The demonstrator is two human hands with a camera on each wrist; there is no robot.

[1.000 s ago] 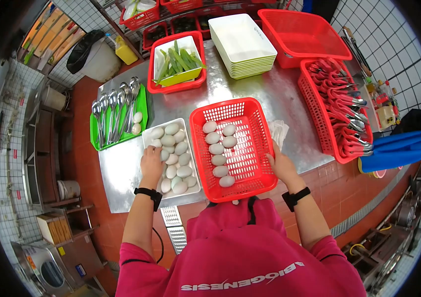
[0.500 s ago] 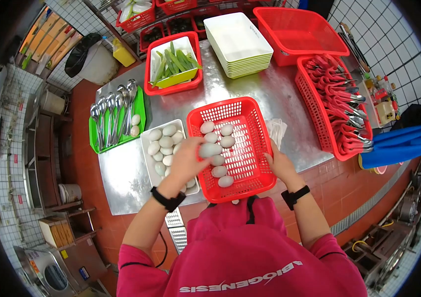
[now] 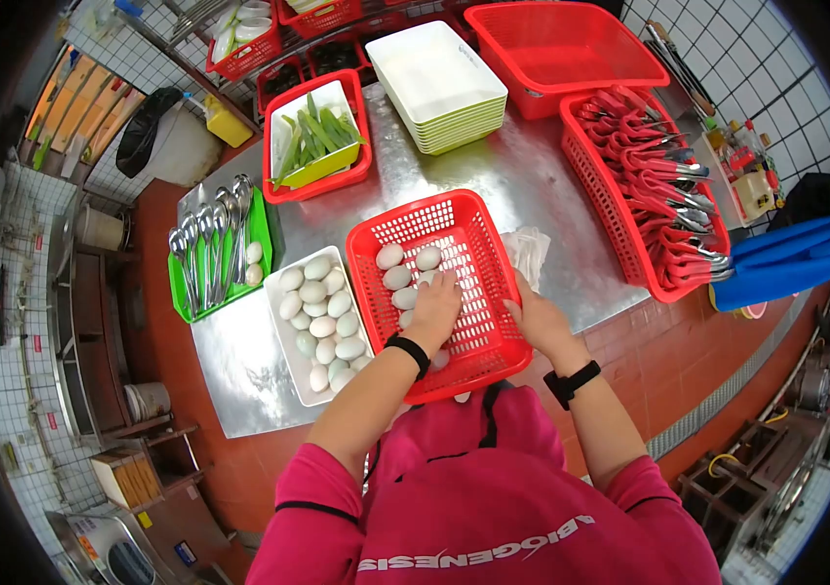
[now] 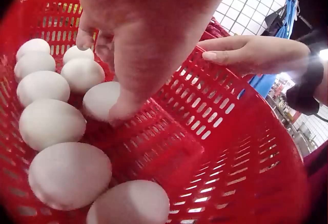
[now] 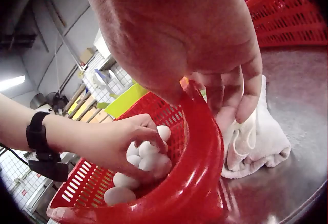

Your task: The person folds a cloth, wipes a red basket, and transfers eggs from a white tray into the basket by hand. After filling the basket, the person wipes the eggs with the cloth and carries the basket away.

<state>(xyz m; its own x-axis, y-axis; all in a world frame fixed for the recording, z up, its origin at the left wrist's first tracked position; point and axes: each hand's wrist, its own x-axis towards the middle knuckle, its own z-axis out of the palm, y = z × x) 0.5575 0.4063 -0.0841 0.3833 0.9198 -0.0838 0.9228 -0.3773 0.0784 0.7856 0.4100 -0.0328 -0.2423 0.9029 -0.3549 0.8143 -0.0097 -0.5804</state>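
In the head view a red slotted basket (image 3: 488, 244) sits before the person, with pale eggs (image 3: 389, 256) in rows along its left side. The left hand (image 3: 437, 310) reaches down inside it. Its thumb and fingers pinch an egg (image 4: 100, 100) beside the row, seen closely in the left wrist view. Over the basket's right rim lies the right hand (image 3: 539, 317), gripping it with the thumb inside and fingers outside, as the right wrist view shows. A white tray (image 3: 288, 348) filled with more eggs stands left of the basket.
A folded white cloth (image 3: 527, 255) lies right of the basket. Around it stand a green tray (image 3: 259, 219) with spoons and two eggs, stacked white trays (image 3: 434, 73), a basket (image 3: 619, 249) of red-handled utensils, and green vegetables (image 3: 315, 141) in a container.
The left hand has picked an egg from the white tray and carried it right, into the red basket. The right hand stays at the basket's rim. The head view has shifted slightly.
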